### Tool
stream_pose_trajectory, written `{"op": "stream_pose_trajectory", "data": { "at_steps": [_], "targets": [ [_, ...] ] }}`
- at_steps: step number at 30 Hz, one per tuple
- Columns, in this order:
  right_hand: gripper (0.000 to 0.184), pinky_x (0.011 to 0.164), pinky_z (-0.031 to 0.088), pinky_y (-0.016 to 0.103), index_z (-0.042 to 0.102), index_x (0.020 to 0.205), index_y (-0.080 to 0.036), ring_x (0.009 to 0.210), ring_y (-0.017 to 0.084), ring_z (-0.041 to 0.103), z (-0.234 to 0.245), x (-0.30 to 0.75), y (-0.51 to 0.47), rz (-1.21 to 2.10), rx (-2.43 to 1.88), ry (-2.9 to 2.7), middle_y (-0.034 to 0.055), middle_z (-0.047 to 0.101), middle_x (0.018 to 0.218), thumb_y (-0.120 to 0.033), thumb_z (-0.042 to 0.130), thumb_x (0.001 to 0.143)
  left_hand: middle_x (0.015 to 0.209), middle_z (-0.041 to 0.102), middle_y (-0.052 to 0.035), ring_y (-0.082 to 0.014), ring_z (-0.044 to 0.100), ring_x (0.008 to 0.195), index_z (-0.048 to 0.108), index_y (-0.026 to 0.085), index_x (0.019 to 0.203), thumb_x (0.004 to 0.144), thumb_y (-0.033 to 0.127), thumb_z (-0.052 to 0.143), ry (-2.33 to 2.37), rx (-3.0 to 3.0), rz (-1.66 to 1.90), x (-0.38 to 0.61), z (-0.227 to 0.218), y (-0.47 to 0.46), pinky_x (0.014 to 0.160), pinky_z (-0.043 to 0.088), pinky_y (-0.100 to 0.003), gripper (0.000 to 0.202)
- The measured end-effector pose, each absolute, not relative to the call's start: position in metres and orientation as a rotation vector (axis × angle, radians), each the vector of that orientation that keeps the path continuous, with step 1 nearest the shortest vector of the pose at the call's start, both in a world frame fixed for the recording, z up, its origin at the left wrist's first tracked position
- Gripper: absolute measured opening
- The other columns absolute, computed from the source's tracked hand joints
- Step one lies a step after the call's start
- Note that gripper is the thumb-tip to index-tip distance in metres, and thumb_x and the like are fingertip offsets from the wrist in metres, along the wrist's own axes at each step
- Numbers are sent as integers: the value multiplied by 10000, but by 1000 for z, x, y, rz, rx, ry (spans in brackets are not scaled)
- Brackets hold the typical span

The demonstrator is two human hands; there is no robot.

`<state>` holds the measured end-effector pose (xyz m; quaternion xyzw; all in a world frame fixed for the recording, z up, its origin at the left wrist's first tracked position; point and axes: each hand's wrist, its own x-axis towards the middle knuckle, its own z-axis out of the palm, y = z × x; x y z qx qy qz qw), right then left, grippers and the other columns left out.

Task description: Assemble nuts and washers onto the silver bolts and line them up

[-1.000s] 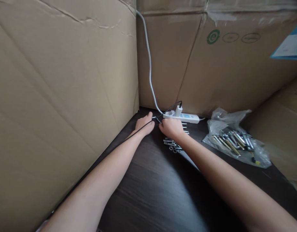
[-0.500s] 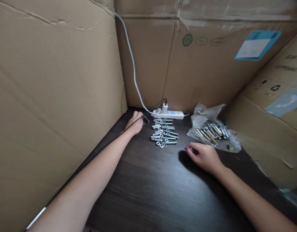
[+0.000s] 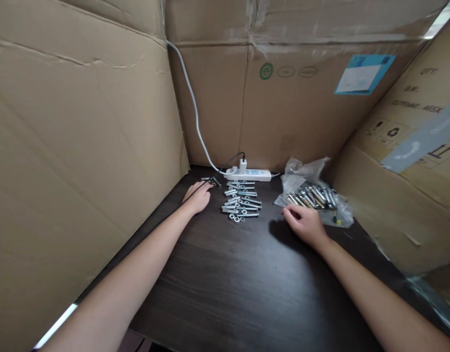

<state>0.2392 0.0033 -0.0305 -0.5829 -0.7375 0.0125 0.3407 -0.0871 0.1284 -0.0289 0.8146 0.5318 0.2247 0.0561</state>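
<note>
My left hand (image 3: 197,197) rests low at the back left of the dark table, fingers stretched toward a few loose bolts (image 3: 217,182) and a small ring. A thin black cable passes across this hand. Right of it, silver bolts (image 3: 249,215) lie in rows with sleeves, nuts and washers (image 3: 237,219) beside them. My right hand (image 3: 303,222) hovers over the table with its fingers loosely curled; nothing shows in them. Just behind it lies a clear plastic bag (image 3: 344,215) with several silver and brass-coloured bolts (image 3: 312,196) on it.
A white power strip (image 3: 259,175) with a plugged-in white adapter (image 3: 243,166) sits against the back cardboard wall (image 3: 213,98). Its white cord (image 3: 191,93) climbs up the corner. Cardboard also walls off the left (image 3: 81,146) and the right side (image 3: 375,195).
My left hand has loosened, its fingers stretching out, and more small parts show at its fingertips. My right hand keeps its curled shape over the table. The camera view has shifted slightly.
</note>
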Motion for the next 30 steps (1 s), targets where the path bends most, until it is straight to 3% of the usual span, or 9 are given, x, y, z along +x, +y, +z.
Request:
{"op": "stream_pose_trajectory", "data": {
  "at_steps": [4,8,12,20,25,30],
  "targets": [
    [294,529,355,239,647,702,-178,521,135,507,-28,255,6,-63,-1570,-1838,2,576,566,-349,455,845,1217,562,-7,-181,472,1137,591,236,1124,802,136,384,1567,2533,650,-89,-29,125,1028,331,-312,395],
    [284,537,340,252,623,657,-183,521,141,476,-25,283,8,-320,-1639,-1687,-1,518,541,-338,460,831,1050,599,-28,-199,511,1015,615,231,968,807,182,406,1647,2533,714,-90,-26,124,925,398,-323,268],
    [248,625,374,278,610,689,-185,662,184,519,-29,318,13,-489,-1721,-1567,41,571,646,-299,435,824,956,595,-34,-201,513,950,601,229,851,806,193,415,1688,2504,757,-87,-22,124,846,412,-309,195],
    [154,666,400,289,604,811,-196,738,196,537,-37,325,20,-430,-1828,-1620,43,581,749,-248,466,768,763,590,-16,-158,530,757,560,188,727,793,152,368,1170,2618,726,-68,-15,112,695,388,-256,207],
    [228,689,404,317,574,916,-165,791,231,542,-38,322,25,-513,-1921,-1619,79,591,815,-293,483,750,661,555,3,-139,502,651,518,180,640,807,167,364,1141,2646,722,-66,-17,112,604,335,-247,227],
    [216,677,390,327,583,771,-188,790,247,553,-31,315,21,-523,-2100,-1703,89,620,791,-363,457,776,640,542,8,-131,488,628,505,177,623,810,170,369,1153,2658,721,-67,-18,113,587,309,-242,231]
  ]
}}
